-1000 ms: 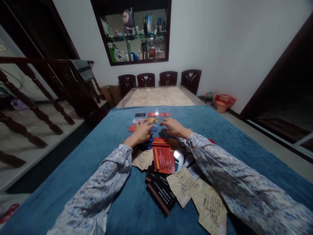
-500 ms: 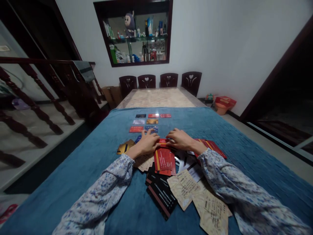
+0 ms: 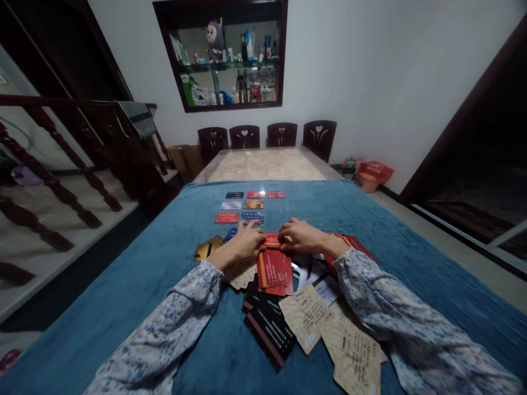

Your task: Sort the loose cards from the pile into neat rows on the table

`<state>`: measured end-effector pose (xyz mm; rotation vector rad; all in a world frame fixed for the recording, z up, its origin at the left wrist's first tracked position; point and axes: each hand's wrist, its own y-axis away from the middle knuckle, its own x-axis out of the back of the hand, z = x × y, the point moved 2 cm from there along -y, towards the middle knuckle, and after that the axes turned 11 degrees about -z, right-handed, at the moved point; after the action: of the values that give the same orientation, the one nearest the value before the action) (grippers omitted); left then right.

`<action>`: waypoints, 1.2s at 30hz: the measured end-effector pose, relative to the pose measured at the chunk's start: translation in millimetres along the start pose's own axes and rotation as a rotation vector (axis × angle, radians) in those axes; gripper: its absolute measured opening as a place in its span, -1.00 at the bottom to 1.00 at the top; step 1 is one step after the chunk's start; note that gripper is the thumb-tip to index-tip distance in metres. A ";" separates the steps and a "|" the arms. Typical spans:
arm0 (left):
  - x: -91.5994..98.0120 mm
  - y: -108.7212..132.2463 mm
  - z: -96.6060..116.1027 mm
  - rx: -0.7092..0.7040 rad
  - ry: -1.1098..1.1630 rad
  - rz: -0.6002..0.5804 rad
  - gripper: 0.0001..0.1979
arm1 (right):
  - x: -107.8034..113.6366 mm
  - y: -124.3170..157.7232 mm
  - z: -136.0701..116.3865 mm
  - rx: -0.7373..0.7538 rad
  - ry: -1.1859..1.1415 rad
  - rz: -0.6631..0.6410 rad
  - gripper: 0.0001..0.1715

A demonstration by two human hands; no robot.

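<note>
Between my two hands is a red card (image 3: 272, 240), gripped at its left end by my left hand (image 3: 248, 241) and at its right end by my right hand (image 3: 302, 237). Both hands have their fingers curled in on it. Just below lie stacked red cards (image 3: 272, 269) with a yellow stripe. Nearer me are black cards (image 3: 269, 332) and beige cards (image 3: 307, 318) with dark writing, overlapping loosely. White cards (image 3: 321, 282) lie partly under my right forearm. Gold cards (image 3: 208, 247) sit left of my left hand, and more red cards (image 3: 356, 246) lie beyond my right wrist.
Rows of single cards, among them a black card (image 3: 234, 195), a gold card (image 3: 253, 204) and a blue card (image 3: 252, 218), lie farther up the blue cloth (image 3: 164, 230). Past it is the bare marble tabletop (image 3: 263, 164), with chairs (image 3: 282, 135) at its far end.
My fingers have closed in slightly around the red card, and the right hand's fingers are drawn together more. The whole view has shifted a little; the laid-out cards keep their places.
</note>
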<state>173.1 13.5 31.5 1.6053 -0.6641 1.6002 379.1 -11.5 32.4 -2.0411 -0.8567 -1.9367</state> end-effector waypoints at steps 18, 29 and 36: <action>14.4 3.2 -4.8 -0.083 0.078 0.048 -0.71 | 15.5 11.1 2.0 0.086 -0.093 0.074 -0.71; 12.4 -6.7 -13.4 0.011 0.114 0.182 -0.52 | 14.3 5.4 5.2 -0.064 -0.079 0.205 -0.63; 8.8 -14.4 -17.7 0.063 0.150 0.212 -0.49 | 11.8 4.2 -1.4 -0.198 -0.058 0.260 -0.58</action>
<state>175.0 37.3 36.6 1.4811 -0.7297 1.8924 379.8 -12.5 45.0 -2.1998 -0.3975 -1.8899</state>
